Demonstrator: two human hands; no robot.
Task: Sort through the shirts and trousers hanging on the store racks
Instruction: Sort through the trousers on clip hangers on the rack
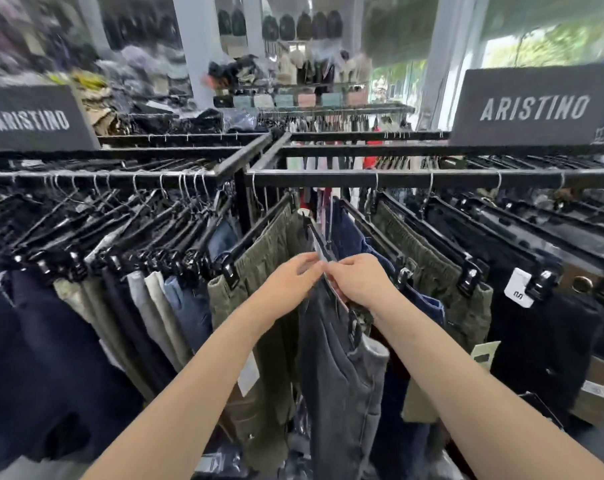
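Note:
Dark grey trousers [338, 368] hang from a black clip hanger in the middle of the black rack rail [328, 178]. My left hand [295, 277] and my right hand [361, 280] meet at their waistband, both pinching the top edge and a pale tag there. Olive green trousers [259, 306] hang just left of them, navy blue trousers [354, 237] just right. Another olive pair [442, 271] and black trousers [543, 327] follow further right. A tight bunch of navy, beige and pale blue trousers [148, 306] fills the left rail.
Two dark "ARISTINO" signs [532, 107] [33, 119] stand on top of the racks. More rails of clothing [328, 123] and shelves of piled garments lie behind. A bright window is at the far right. A white price tag [518, 287] hangs on the black trousers.

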